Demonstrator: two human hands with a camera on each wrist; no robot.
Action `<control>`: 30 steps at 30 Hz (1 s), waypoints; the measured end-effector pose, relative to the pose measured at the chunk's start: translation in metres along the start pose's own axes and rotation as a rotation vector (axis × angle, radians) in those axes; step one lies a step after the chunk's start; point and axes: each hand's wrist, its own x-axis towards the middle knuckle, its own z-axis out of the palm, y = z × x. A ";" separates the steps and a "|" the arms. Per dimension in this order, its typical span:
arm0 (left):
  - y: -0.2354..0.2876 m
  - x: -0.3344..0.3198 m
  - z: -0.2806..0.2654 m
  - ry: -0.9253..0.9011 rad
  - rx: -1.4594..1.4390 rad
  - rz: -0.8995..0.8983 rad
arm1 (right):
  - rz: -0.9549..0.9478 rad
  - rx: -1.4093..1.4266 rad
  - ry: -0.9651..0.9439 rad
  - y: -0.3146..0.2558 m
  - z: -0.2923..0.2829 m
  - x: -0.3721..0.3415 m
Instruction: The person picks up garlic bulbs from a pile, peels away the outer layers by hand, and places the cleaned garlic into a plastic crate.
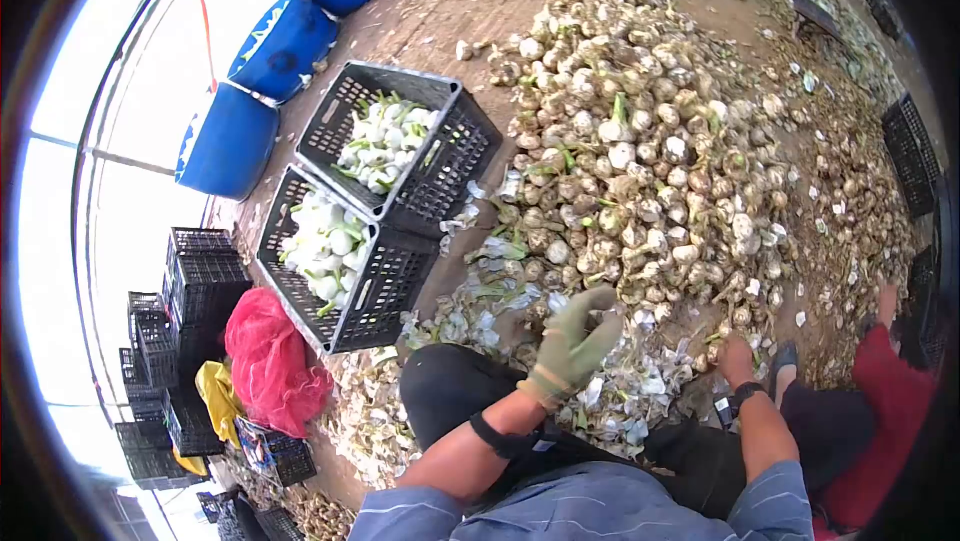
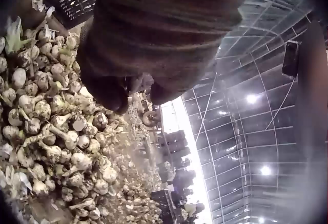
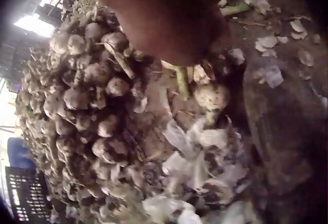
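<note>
My left hand [image 1: 575,346], in a pale work glove, is raised above the near edge of a heap of garlic bulbs [image 1: 640,171]. Its thumb and fingers stand apart, with nothing visible between them. The gloved hand [image 2: 154,39] fills the top of the left wrist view. My bare right hand [image 1: 737,361] is low at the heap's front right edge. In the right wrist view, a green stem [image 3: 182,83] and a garlic bulb [image 3: 212,97] lie just below that hand [image 3: 169,24]. Its fingertips are hidden, and I cannot tell whether it holds anything.
Two black crates [image 1: 455,156] of trimmed white garlic [image 1: 385,146] stand left of the heap. Blue barrels [image 1: 230,141], a red mesh bag [image 1: 270,361] and stacked crates [image 1: 205,281] are farther left. Papery peelings [image 1: 630,391] litter the ground. Another person's red clothing [image 1: 890,421] shows at right.
</note>
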 end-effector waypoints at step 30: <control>0.021 -0.079 -0.043 -0.229 0.064 0.482 | -0.298 1.340 0.057 -0.294 -0.129 -0.189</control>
